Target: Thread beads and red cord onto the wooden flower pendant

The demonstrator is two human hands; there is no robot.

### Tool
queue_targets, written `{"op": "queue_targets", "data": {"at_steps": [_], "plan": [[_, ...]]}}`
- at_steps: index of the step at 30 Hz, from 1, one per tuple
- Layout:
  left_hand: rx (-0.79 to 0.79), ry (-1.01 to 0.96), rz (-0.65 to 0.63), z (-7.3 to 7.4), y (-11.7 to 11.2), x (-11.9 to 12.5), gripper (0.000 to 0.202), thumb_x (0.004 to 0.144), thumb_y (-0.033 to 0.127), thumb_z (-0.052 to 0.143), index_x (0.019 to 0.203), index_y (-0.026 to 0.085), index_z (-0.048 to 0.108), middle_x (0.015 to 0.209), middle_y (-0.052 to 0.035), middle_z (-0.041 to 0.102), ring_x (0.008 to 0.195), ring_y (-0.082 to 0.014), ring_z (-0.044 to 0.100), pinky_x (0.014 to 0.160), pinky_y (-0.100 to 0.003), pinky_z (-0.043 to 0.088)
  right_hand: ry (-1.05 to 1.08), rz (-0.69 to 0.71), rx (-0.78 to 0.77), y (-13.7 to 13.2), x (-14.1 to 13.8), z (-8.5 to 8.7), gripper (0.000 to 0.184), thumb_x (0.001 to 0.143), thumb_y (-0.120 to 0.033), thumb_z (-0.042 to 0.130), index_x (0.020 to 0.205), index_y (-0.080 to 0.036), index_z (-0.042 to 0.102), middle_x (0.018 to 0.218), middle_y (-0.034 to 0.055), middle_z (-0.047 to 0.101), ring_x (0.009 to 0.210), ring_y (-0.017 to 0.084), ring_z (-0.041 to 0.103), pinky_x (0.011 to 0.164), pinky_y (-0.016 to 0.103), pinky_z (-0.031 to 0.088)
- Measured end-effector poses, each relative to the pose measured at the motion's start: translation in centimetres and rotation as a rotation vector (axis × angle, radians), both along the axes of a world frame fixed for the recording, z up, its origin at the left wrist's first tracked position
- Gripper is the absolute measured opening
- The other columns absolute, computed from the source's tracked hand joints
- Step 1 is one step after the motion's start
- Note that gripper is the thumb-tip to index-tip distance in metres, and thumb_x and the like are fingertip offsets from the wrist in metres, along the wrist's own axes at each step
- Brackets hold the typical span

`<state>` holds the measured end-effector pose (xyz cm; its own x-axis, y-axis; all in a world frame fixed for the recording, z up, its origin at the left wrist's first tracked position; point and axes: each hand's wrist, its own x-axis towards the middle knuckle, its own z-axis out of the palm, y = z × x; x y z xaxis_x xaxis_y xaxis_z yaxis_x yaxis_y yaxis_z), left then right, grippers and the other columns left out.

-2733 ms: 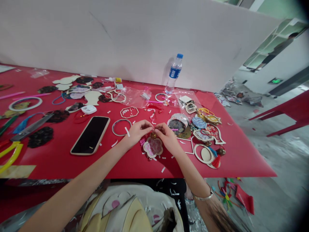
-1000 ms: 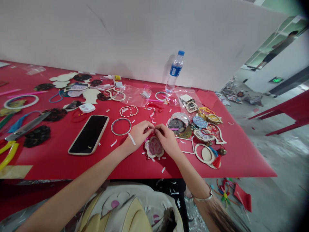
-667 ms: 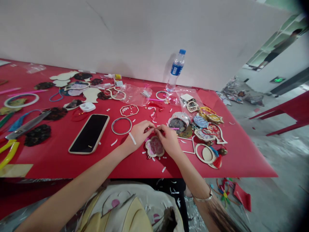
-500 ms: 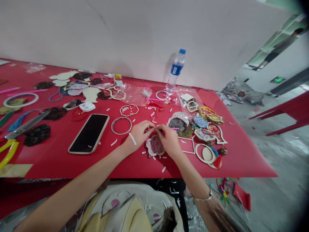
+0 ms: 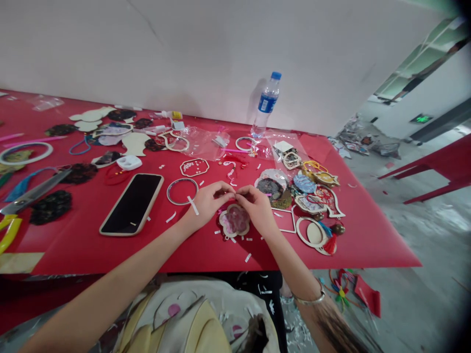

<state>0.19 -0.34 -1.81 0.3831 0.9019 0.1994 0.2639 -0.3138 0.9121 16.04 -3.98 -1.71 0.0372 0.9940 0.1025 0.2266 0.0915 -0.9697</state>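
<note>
My left hand point(image 5: 210, 202) and my right hand point(image 5: 256, 208) meet fingertip to fingertip above the red table. Both are closed in a pinch; whatever is between the fingertips is too small to make out. Just below them lies a flower-shaped wooden frame point(image 5: 234, 221) with a pink, marbled middle and a small loop at its lower edge. A white paper strip point(image 5: 193, 206) clings to my left wrist. Several small white strips point(image 5: 248, 257) are scattered around the frame. To the left of my left hand rests a round ring point(image 5: 182, 191).
A phone point(image 5: 131, 205) lies left, with scissors point(image 5: 35, 193) beyond it. A water bottle point(image 5: 265, 105) stands by the wall. Wooden frames and tassels point(image 5: 330, 246) crowd the right side. An octagonal frame point(image 5: 194, 167) holds small beads. The red table point(image 5: 371, 235) ends in a corner at right.
My fingertips stay pinched together and have shifted slightly, uncovering more of the flower-shaped frame. The whole view has moved a little, so things on the table appear slightly further left.
</note>
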Motion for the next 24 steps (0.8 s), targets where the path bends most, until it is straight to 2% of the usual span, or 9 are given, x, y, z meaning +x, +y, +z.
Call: {"op": "queue_targets", "data": {"at_steps": [5,10,17,24], "plan": [[-0.05,-0.069,-0.037,-0.33,0.44,-0.06,0.02,0.081,0.036,0.059,0.087,0.018,0.064,0.083,-0.0021,0.068,0.078,-0.0164,0.062,0.074,-0.027,0.048,0.196,0.055,-0.083,0.28,0.23,-0.01,0.019,0.072,-0.03,0.064,0.089,-0.021,0.065,0.089,0.0018,0.069,0.083,0.016,0.063,0.077,0.03,0.05],[-0.096,-0.112,-0.064,-0.29,0.6,-0.07,0.019,0.079,0.035,0.062,0.085,0.018,0.065,0.082,-0.0017,0.068,0.078,-0.016,0.063,0.076,-0.028,0.049,0.303,0.049,-0.16,0.25,0.24,0.05,0.02,0.067,-0.032,0.069,0.084,-0.021,0.065,0.081,0.0003,0.067,0.074,0.015,0.061,0.072,0.03,0.051],[-0.143,-0.128,-0.071,0.1,0.59,0.02,0.017,0.077,0.034,0.063,0.082,0.017,0.064,0.08,-0.0019,0.068,0.076,-0.0157,0.063,0.075,-0.028,0.049,0.344,0.062,-0.193,0.32,0.53,-0.3,0.024,0.065,-0.035,0.072,0.083,-0.021,0.064,0.075,-0.0011,0.065,0.069,0.014,0.059,0.069,0.028,0.05],[-0.137,-0.145,-0.075,-0.08,0.69,0.09,0.019,0.077,0.035,0.064,0.081,0.017,0.064,0.081,-0.0022,0.069,0.077,-0.0156,0.063,0.075,-0.028,0.05,0.358,0.09,-0.147,0.32,0.34,-0.3,0.018,0.071,-0.036,0.068,0.077,-0.021,0.061,0.067,-0.0035,0.06,0.06,0.011,0.053,0.065,0.026,0.045]]}}
